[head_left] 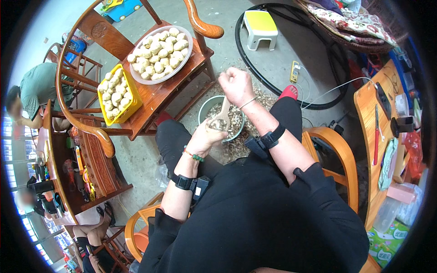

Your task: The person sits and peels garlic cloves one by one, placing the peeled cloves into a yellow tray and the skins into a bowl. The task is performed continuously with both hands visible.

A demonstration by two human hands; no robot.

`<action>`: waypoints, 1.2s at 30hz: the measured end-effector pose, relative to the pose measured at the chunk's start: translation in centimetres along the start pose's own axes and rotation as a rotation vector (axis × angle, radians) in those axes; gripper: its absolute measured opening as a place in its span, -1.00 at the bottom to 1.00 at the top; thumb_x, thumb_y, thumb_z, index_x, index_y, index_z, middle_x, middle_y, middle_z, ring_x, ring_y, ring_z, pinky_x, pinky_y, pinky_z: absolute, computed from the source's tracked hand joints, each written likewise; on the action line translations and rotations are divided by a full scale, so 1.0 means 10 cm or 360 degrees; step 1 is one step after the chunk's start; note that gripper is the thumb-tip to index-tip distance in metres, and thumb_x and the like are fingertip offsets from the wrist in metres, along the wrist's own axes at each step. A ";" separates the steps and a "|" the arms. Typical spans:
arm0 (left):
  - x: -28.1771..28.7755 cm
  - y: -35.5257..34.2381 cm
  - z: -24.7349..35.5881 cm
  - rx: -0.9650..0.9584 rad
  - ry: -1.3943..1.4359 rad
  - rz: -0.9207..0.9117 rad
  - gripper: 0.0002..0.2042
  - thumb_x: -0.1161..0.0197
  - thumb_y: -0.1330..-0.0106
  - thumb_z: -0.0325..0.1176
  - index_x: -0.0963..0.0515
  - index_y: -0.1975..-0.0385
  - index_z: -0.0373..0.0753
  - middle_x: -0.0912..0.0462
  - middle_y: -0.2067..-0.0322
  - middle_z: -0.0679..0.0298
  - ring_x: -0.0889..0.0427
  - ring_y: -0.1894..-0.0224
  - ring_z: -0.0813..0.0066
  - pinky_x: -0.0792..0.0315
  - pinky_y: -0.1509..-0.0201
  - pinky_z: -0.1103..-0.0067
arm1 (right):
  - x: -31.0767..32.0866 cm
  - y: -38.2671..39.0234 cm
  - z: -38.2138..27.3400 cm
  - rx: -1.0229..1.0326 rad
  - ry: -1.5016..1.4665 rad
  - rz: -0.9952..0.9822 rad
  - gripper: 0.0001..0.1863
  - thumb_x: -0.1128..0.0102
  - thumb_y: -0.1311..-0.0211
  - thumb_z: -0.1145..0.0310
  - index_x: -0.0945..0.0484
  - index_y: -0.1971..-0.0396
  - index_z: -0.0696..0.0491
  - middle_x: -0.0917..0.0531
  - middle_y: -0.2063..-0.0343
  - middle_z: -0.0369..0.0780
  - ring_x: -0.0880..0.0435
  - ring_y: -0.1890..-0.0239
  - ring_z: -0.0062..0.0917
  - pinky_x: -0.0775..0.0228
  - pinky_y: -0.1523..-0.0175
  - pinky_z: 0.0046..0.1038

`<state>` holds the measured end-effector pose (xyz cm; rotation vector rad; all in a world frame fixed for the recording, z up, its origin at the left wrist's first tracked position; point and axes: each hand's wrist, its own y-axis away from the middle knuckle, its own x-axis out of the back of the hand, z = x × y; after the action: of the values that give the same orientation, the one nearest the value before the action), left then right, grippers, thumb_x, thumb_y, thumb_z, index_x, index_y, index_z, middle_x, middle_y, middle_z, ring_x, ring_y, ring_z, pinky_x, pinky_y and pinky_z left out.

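My right hand (235, 89) is closed round the upper end of a pale wooden tool (224, 109) with a broad lower head. My left hand (205, 139) is closed at that head, around a small mottled object too hidden to name. Beneath both hands a pale green bowl (203, 109) holds light and brown scraps, with more scraps scattered on the floor. A wooden armchair (139, 113) in front of me carries a round tray (144, 79) piled with pale, lumpy tubers and a yellow basket (113, 119) of similar pieces.
A white-and-yellow stool (258, 32) stands within a black hose (243, 59), near a power strip (294, 72) with trailing cables. At right are a cluttered wooden bench (368, 123) and a fabric-filled basket (359, 43). At left, two people (41, 86) (95, 245) are near wooden furniture (109, 173).
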<state>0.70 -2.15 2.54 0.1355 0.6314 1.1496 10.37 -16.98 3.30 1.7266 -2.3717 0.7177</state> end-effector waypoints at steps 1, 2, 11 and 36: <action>-0.03 0.02 0.01 -0.0012 -0.0069 0.0028 -0.66 -0.24 0.01 -0.61 -0.38 0.20 -0.25 -0.40 0.51 0.46 -0.31 0.61 0.75 -0.17 0.62 0.76 | -0.03 0.01 0.04 0.0058 0.0039 0.0016 -0.71 -0.13 0.01 0.30 -0.38 0.78 0.14 -0.38 0.85 -0.15 -0.37 0.79 -0.48 -0.22 0.60 -0.43; 0.00 0.03 -0.03 -0.0027 -0.0058 -0.0006 -0.70 -0.23 0.01 -0.61 -0.39 0.26 -0.24 -0.39 0.52 0.46 -0.30 0.62 0.75 -0.16 0.63 0.76 | -0.06 0.00 0.09 0.0117 0.0078 0.0031 -0.72 -0.13 0.02 0.31 -0.39 0.78 0.14 -0.39 0.84 -0.12 -0.41 0.78 -0.42 -0.24 0.60 -0.41; 0.17 0.00 -0.02 0.0107 -0.0186 -0.0065 -0.73 -0.29 0.04 -0.55 -0.42 0.32 -0.23 -0.45 0.45 0.46 -0.41 0.45 0.71 -0.33 0.44 0.75 | 0.09 -0.13 0.00 0.0009 0.0122 0.0147 -0.69 -0.17 0.04 0.33 -0.34 0.80 0.15 -0.36 0.86 -0.17 -0.30 0.78 -0.56 -0.22 0.60 -0.44; 0.05 0.03 0.09 0.0103 -0.0510 -0.0063 -0.80 -0.25 0.09 -0.54 -0.43 0.43 -0.29 -0.43 0.52 0.44 -0.36 0.46 0.70 -0.33 0.38 0.70 | -0.05 -0.10 -0.01 -0.0062 0.0282 -0.0287 -0.75 -0.12 0.09 0.29 -0.45 0.75 0.15 -0.50 0.73 -0.04 -0.53 0.62 -0.21 -0.38 0.46 -0.33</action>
<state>1.11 -1.35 3.20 0.3536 0.3852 1.0411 11.48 -16.70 3.53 1.7534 -2.0702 0.7565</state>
